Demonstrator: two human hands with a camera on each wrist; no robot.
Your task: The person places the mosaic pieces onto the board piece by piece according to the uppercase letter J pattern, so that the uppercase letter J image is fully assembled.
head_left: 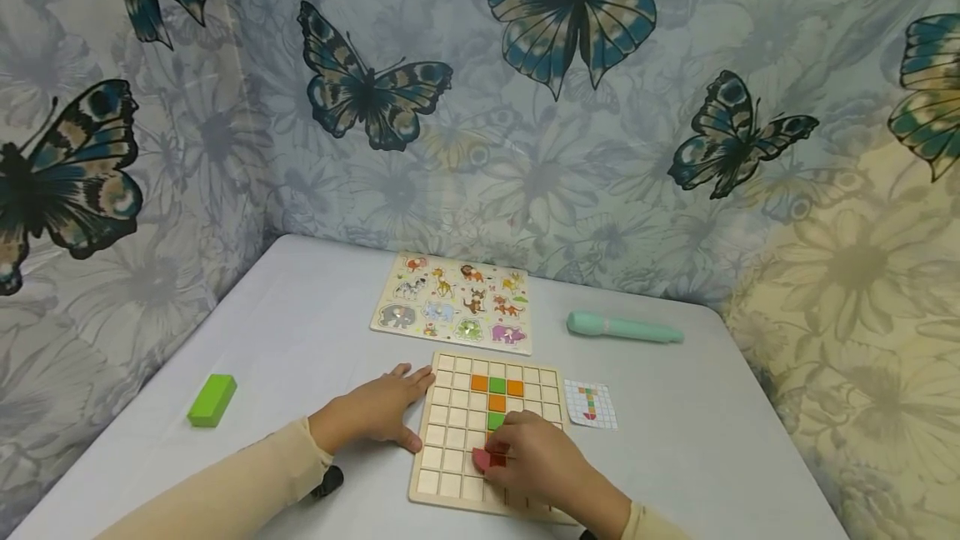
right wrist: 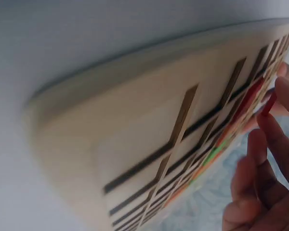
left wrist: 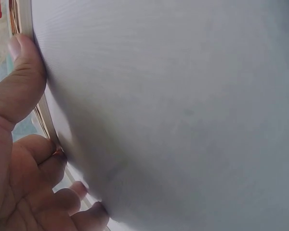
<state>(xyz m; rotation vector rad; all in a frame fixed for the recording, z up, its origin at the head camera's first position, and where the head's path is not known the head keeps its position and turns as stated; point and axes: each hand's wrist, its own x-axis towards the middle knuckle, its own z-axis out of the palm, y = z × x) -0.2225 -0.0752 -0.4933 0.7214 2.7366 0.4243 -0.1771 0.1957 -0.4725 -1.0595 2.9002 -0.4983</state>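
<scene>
A wooden grid board (head_left: 453,461) lies on the table with orange and green square tiles (head_left: 497,403) set in a T-like column. My left hand (head_left: 377,413) rests against the board's left edge, thumb and fingers spread; in the left wrist view the thumb (left wrist: 26,82) touches its side. Over the board's lower part, my right hand (head_left: 542,455) pinches a red piece with a rounded edge (head_left: 481,460) between thumb and fingertips. The right wrist view shows this red piece (right wrist: 269,103) tilted just above the grid. Another red piece (head_left: 497,460) sits in a cell, partly hidden by the fingers.
A small pattern card (head_left: 591,404) lies by the board's right edge. Behind stands an animal puzzle board (head_left: 452,303), lying flat, with a mint-green pen-shaped object (head_left: 624,328) to its right. A green block (head_left: 212,400) is at the left. Butterfly-patterned fabric (head_left: 525,165) backs the table.
</scene>
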